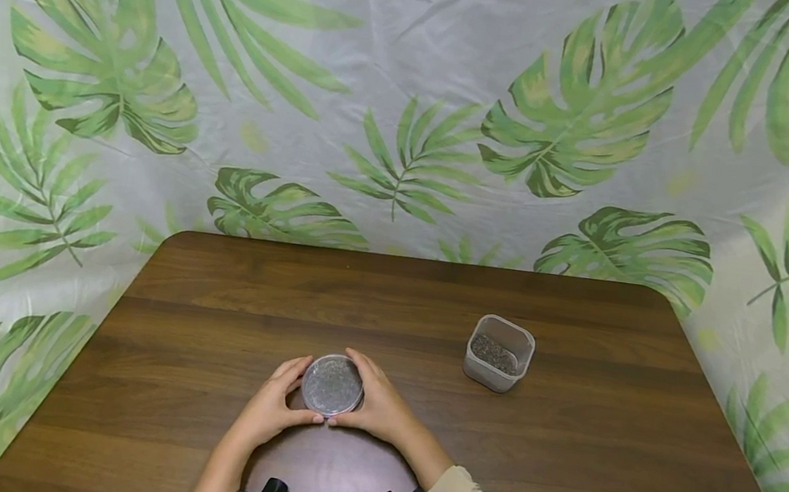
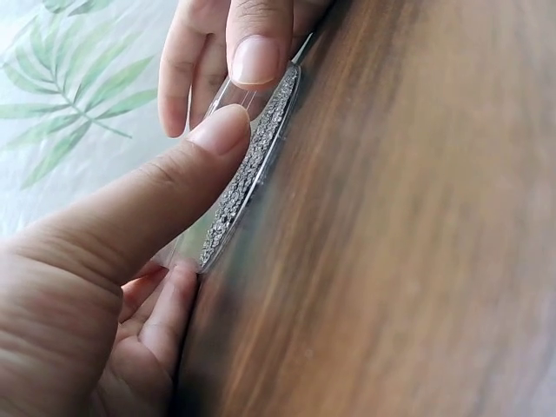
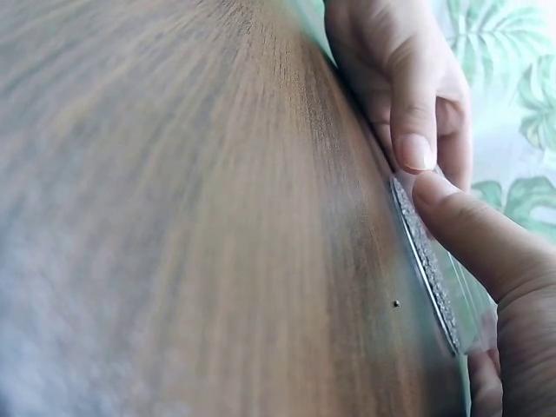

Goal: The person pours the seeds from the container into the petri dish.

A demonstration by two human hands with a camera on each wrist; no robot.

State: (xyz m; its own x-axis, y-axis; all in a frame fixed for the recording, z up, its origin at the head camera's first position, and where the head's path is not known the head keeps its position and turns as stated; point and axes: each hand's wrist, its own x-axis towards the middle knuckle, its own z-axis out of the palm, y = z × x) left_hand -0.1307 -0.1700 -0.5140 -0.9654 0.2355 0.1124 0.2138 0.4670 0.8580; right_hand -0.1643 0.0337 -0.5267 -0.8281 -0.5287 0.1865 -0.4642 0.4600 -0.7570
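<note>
A round, clear shallow dish with a grey granular layer inside, like a petri dish [image 1: 333,385], lies flat on the table in the head view. My left hand [image 1: 270,403] grips its left side, thumb at the near edge and fingers along the far left. From the right, my right hand [image 1: 380,405] holds it the same way, the two thumbs almost meeting at the front. Seen edge-on in the left wrist view, the dish [image 2: 254,165] shows dark grey granules under clear plastic walls. In the right wrist view the thumb [image 3: 473,230] rests against the rim.
A squarish translucent plastic tub [image 1: 488,377] with grey granules at its bottom stands to the right and farther back. The brown wooden table [image 1: 601,443] ends at a leaf-print curtain [image 1: 437,50]. One dark speck [image 3: 396,304] lies on the wood near the dish.
</note>
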